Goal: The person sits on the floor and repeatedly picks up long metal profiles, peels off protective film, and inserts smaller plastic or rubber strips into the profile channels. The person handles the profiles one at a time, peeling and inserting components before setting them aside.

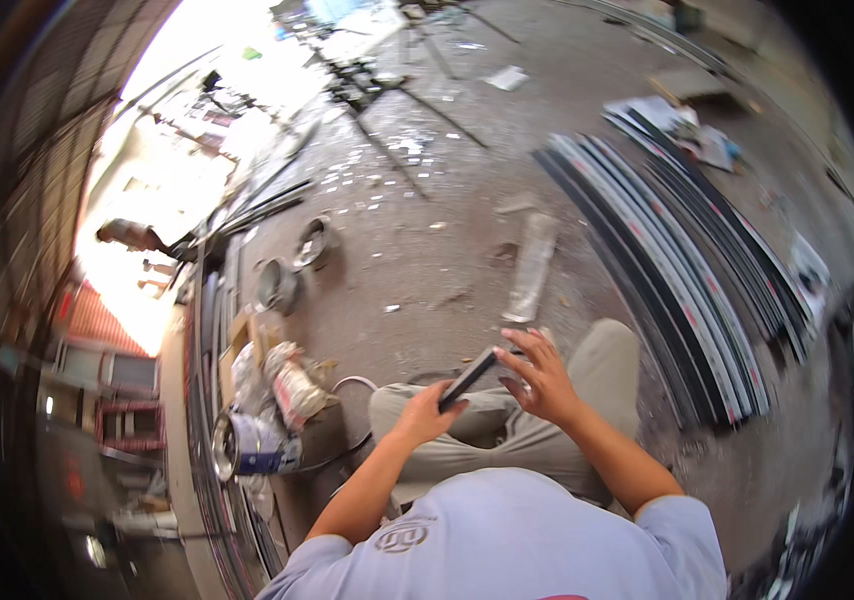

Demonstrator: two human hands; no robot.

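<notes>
A slim dark rectangular object [468, 380], about phone-sized with a paler edge, slants above my lap. My left hand [427, 412] is closed round its near-left end. At the far-right end, my right hand [544, 378] has its fingers stretched out and apart. Whether its fingertips touch the object I cannot tell. My legs [602, 390] are bent beneath both hands, in light khaki trousers. Just beyond the right hand, a long clear plastic-wrapped piece [532, 268] lies on the floor.
Long dark and silver strips [652, 270] lie stacked at my right. On my left stand a metal can [247, 444], a plastic-wrapped roll [297, 387] and metal rings [278, 285]. Farther off, thin-legged stands [367, 95] rise from the debris-scattered floor [417, 240].
</notes>
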